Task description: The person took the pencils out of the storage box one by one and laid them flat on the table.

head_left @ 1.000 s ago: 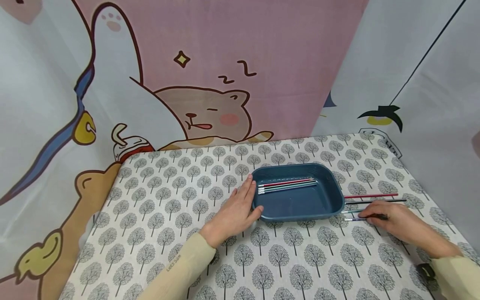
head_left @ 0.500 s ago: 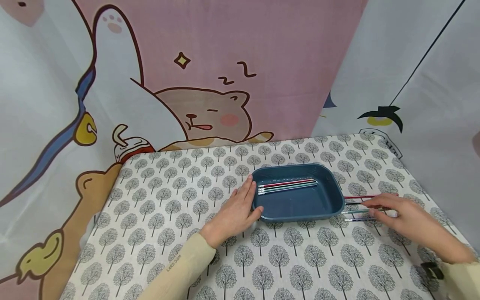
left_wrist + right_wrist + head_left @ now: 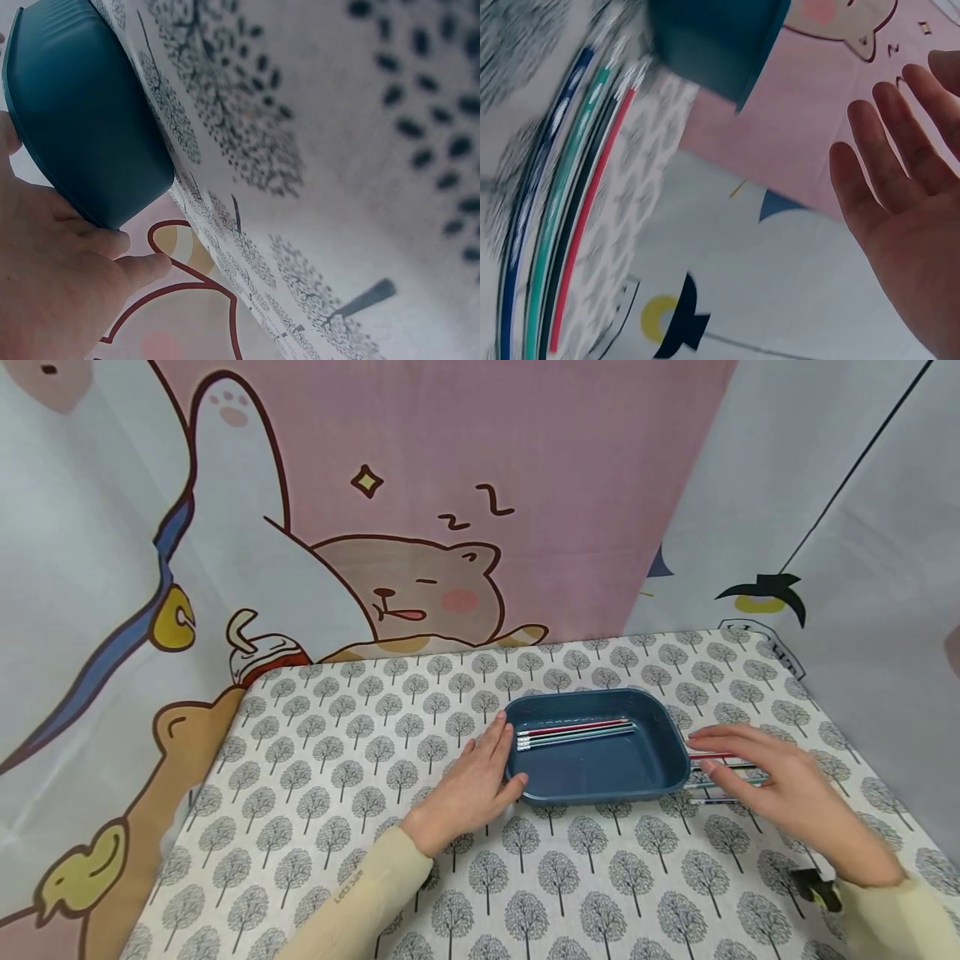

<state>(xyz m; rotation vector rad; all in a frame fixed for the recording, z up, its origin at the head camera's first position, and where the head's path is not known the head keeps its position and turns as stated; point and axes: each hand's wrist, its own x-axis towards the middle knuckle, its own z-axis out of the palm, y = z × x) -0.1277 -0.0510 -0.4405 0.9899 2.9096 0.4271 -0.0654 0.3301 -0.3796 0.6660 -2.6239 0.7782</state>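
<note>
Touching end of blue basin (image 3: 600, 770) with straight fingers of left hand (image 3: 467, 785), holding nothing in relaxed right hand (image 3: 797, 787), near four pencils (image 3: 558, 199) on cloth (image 3: 615, 885) beside basin, other pencils (image 3: 573, 732) inside.

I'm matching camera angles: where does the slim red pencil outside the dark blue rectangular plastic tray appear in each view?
Head: the slim red pencil lies right of the dark blue plastic tray, partly hidden by the right hand.
Left wrist: not in it.
Right wrist: left half, slanting, rightmost of four pencils.
Shared landmark: the tray, upper left for the left wrist, top edge for the right.
</note>
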